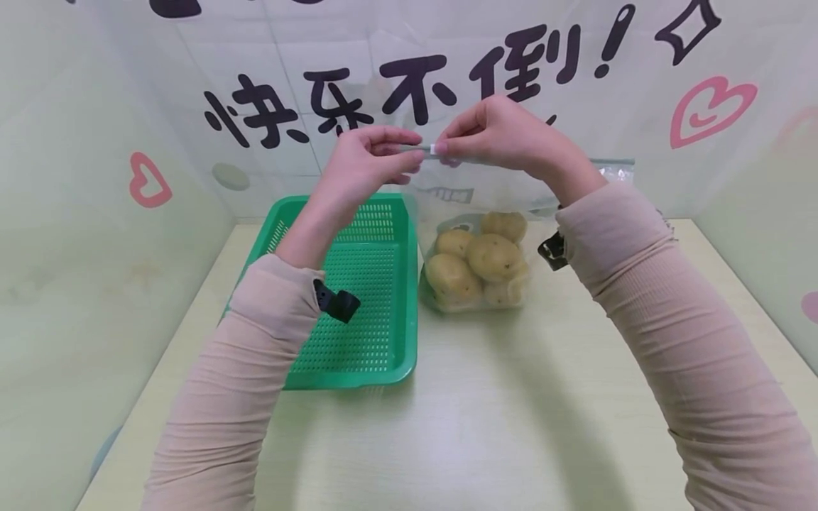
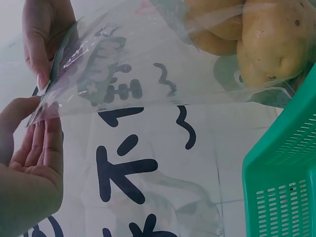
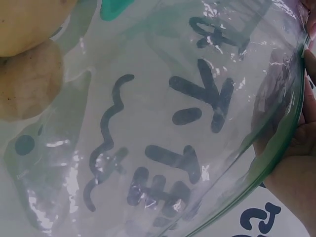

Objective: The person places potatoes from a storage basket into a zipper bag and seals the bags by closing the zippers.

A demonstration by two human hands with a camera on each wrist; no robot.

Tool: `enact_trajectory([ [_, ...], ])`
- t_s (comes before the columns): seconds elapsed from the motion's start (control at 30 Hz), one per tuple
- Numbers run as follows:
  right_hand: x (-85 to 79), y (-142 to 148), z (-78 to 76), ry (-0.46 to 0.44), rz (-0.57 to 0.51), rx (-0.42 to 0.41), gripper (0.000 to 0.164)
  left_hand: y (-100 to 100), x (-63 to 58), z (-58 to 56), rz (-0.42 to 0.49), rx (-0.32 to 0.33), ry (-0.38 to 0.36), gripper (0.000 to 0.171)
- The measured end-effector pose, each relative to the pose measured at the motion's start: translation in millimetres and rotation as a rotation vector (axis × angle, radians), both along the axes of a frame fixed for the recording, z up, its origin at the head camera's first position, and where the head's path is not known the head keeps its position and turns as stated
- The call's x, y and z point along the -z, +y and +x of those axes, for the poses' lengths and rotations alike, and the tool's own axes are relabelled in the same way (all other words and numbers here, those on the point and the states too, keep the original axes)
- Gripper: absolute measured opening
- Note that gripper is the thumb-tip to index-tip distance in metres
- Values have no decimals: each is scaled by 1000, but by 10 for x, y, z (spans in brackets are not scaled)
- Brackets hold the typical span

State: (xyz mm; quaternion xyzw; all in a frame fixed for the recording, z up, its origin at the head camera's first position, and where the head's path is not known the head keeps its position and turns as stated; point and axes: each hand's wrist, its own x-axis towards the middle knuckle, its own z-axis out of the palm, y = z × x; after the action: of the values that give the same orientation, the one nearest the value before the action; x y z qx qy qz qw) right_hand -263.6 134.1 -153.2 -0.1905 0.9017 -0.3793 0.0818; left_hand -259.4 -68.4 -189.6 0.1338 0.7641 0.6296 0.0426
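Observation:
A clear zip bag (image 1: pixel 463 190) hangs upright from both hands, with several potatoes (image 1: pixel 493 257) at its bottom, low over the table. My left hand (image 1: pixel 369 160) pinches the left end of the bag's top edge between thumb and fingers. Right beside it, my right hand (image 1: pixel 505 138) pinches the small white slider (image 1: pixel 434 149) on the zip strip. In the left wrist view the fingertips of both hands nearly meet at the bag's corner. The right wrist view shows the green zip strip (image 3: pixel 291 133) curving past the right hand, the bag's clear film (image 3: pixel 148 118) spread below it.
A green plastic basket (image 1: pixel 409 348) with slotted walls stands on the pale table (image 1: pixel 473 426), left of the bag. Behind rises a white backdrop (image 1: pixel 345 42) with black characters and pink hearts. Each wrist carries a small black camera mount (image 1: pixel 341 305).

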Motion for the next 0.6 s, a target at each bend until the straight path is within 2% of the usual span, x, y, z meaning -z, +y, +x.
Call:
enact_trajectory([
  [0.17,0,6,-4,-5,5,-11,29,38,-2,0,-73,-19,74,24],
  [0.33,-5,12,-6,-10,41,-9,30,52,-3,16,-46,-46,55,23],
  [0.6,-69,-2,21,-48,70,29,35,49,4,22,-37,-54,35,22],
])
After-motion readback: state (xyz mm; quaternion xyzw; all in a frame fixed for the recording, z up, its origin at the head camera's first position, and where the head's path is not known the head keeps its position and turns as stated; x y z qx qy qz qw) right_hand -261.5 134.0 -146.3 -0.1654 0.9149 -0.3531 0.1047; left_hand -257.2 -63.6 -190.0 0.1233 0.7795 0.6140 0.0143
